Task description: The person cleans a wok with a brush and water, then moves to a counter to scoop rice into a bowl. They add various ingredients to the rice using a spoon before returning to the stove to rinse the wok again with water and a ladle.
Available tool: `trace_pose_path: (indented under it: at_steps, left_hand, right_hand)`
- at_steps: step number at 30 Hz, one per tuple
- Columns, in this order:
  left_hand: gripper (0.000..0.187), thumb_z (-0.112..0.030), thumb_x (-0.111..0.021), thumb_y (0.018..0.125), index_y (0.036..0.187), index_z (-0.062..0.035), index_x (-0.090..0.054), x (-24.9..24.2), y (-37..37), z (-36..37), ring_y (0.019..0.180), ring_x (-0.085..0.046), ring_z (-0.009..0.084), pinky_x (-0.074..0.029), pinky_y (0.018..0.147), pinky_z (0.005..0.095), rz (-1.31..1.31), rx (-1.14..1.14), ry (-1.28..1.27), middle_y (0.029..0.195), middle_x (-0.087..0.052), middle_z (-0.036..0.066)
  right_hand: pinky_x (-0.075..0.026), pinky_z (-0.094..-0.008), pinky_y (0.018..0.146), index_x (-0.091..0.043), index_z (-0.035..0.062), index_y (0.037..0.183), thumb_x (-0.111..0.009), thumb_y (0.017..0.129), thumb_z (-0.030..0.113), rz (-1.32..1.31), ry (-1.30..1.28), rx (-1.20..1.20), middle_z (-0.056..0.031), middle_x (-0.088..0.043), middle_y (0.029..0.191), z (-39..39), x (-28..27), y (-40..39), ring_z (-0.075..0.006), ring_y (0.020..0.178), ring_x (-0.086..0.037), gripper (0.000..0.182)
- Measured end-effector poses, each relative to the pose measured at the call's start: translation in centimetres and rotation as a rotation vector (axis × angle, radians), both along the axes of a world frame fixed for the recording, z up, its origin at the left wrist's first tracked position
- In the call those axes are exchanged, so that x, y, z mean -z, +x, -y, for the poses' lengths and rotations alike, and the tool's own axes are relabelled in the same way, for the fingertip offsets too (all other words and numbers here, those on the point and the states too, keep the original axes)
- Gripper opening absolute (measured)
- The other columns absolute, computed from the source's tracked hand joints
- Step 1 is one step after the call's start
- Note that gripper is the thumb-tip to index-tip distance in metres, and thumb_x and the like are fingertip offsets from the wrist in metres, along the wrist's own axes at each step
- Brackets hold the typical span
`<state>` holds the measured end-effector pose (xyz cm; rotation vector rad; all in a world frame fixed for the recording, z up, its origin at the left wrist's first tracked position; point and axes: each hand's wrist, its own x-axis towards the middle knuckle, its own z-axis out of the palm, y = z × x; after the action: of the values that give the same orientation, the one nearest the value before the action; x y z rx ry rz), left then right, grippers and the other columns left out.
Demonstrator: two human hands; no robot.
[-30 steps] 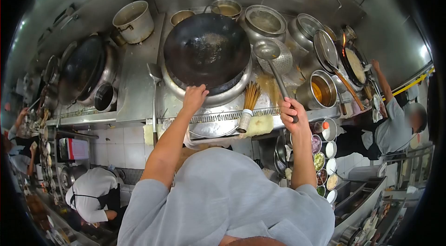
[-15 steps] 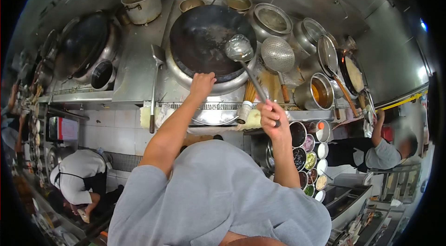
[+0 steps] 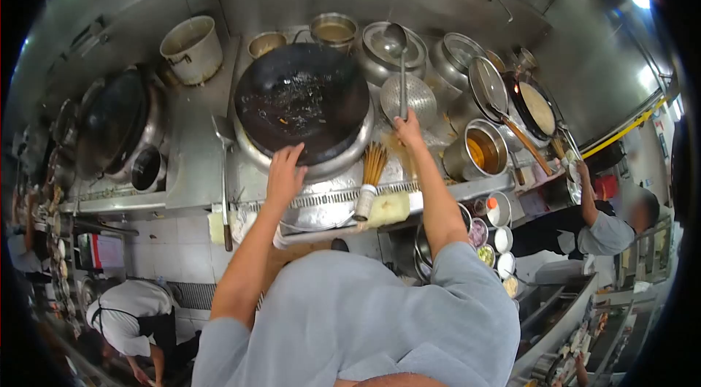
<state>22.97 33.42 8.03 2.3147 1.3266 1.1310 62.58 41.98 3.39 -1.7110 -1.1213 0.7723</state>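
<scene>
A long-handled ladle (image 3: 403, 84) is in my right hand (image 3: 409, 130), which is closed around its handle. The ladle's dark bowl overlaps the lidded steel pot (image 3: 372, 40) at the back. Below that handle sits a perforated skimmer (image 3: 423, 101), its own handle hidden by my right arm. My left hand (image 3: 287, 174) is at the near rim of the big black wok (image 3: 255, 106), fingers stretched out and apart over the edge. Wet, shiny liquid and a few small bits lie in the wok's bottom.
A bamboo brush (image 3: 372, 168) and a yellowish cloth (image 3: 388, 210) lie at the counter's front edge. Right of them stands a pot of orange liquid (image 3: 482, 150). A spatula (image 3: 224, 168) lies left of the wok. One person (image 3: 602, 226) works at right, another (image 3: 135, 296) bends at left.
The ladle has swung from over the wok to the back pot, my right hand reaching forward with it. Liquid now glistens in the wok. My left hand's fingers have opened at the rim.
</scene>
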Motion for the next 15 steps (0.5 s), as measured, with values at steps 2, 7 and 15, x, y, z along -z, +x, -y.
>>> trace_pose_path:
  at_steps: [2,7,15]
  left_hand:
    - [0.057,-0.002,-0.069,0.08,0.135,-0.0085,-0.055,-1.8,-1.0,2.3,0.111,-0.055,0.0359,-0.042,0.099,0.0439,0.006,-0.007,0.034,0.111,-0.062,0.017]
    - [0.045,0.0,-0.067,0.082,0.127,-0.0071,-0.061,0.2,-3.4,7.8,0.1,-0.062,0.0332,-0.048,0.09,0.0405,-0.031,-0.096,-0.211,0.107,-0.066,0.015]
    - [0.011,-0.011,-0.065,0.091,0.093,-0.0005,-0.068,3.1,-1.7,9.9,0.067,-0.063,0.0197,-0.051,0.064,0.0316,0.16,-0.024,-0.643,0.078,-0.066,0.01]
  right_hand:
    - [-0.043,-0.0331,0.04,-0.033,0.0076,0.147,-0.062,0.092,0.019,0.323,0.056,0.111,-0.0097,-0.06,0.077,-7.5,6.3,6.1,-0.0184,0.048,-0.054,0.064]
    - [-0.039,-0.03,0.037,-0.046,-0.0004,0.128,-0.053,0.097,0.017,-0.158,-0.122,0.005,-0.0089,-0.058,0.076,-15.7,4.9,11.2,-0.0159,0.044,-0.05,0.036]
    - [-0.033,-0.0226,0.041,-0.049,-0.0038,0.099,-0.046,0.1,0.01,-1.97,0.054,-0.299,0.0006,-0.049,0.07,-5.0,-5.4,8.6,-0.0052,0.046,-0.044,0.014]
